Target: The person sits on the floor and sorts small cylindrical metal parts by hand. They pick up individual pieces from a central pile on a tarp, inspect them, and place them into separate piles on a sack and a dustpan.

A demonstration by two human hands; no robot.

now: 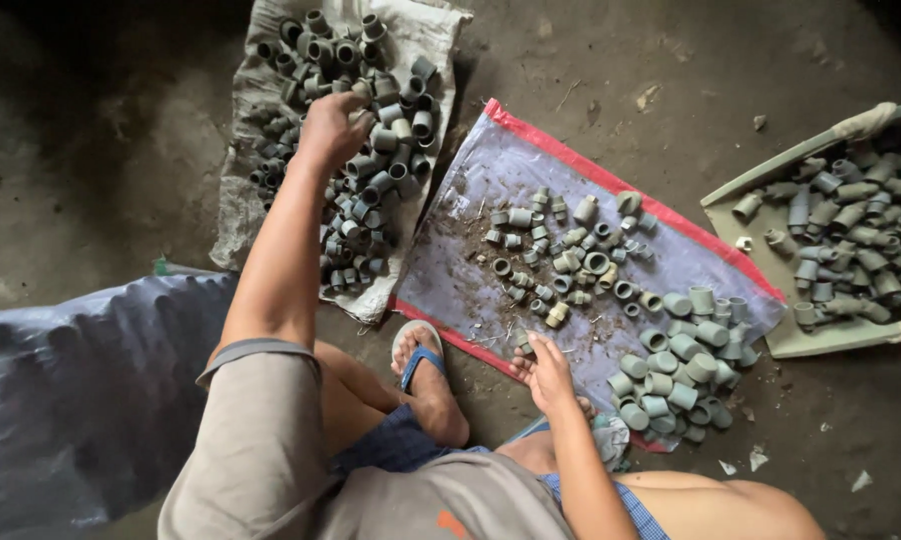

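Right hand [546, 372] low over plastic sheet [471, 260], left hand [333, 128] outstretched onto fittings pile [381, 170]

The 1 head-worn camera looks almost straight down from above the seated person, close enough that both arms fill the lower frame, with the floor [591, 60] toward 12 o'clock and the person's lap at 6 o'clock.

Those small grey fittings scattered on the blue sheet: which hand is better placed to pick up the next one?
Probably the right hand: it rests at the blue sheet's near edge, fingers beside the scattered fittings. The left hand is stretched away over the pile on the sack.
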